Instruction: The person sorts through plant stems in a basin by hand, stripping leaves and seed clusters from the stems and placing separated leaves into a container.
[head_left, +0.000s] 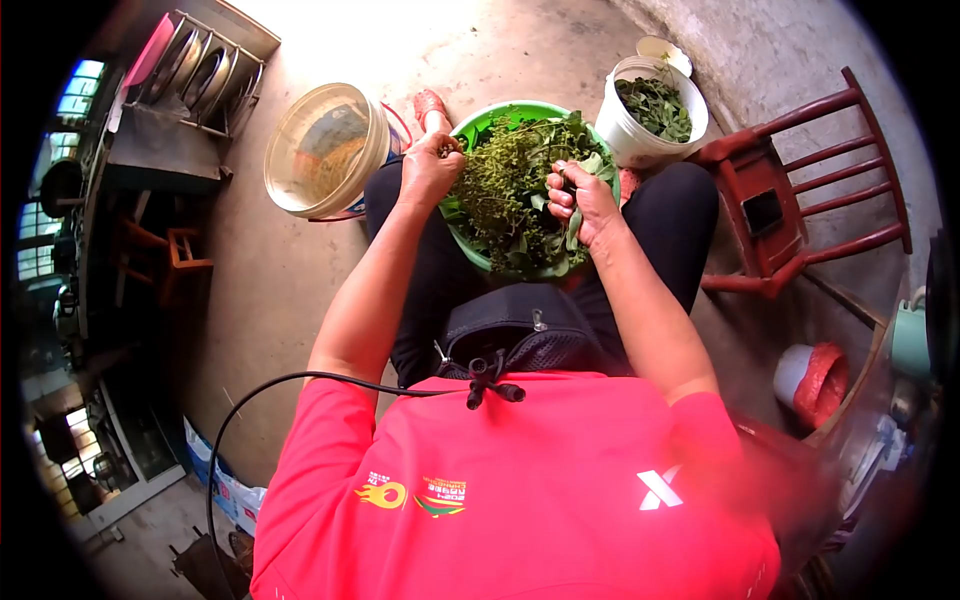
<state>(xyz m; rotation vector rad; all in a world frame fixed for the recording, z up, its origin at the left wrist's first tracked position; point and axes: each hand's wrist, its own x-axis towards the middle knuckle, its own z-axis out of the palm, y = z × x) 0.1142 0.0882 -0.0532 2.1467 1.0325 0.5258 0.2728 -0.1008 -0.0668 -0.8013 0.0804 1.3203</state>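
Note:
A green basin (518,108) between my knees is heaped with leafy sprigs (510,180) bearing clusters of tiny green berries. Over its left rim, my left hand (430,172) is closed with the fingertips pressed together. Small dark bits show at those fingertips, too small to name. My right hand (585,203) is curled at the right side of the heap, gripping a leafy sprig (574,232) whose leaves hang below the fingers. Part of that sprig is hidden by the hand.
Left of the basin a large pale bucket (285,170) is tilted, with yellowish bits inside. A white bucket (618,140) of green leaves (655,108) stands at the right. Beyond it is a red wooden chair (770,210). A dish rack (205,75) stands far left.

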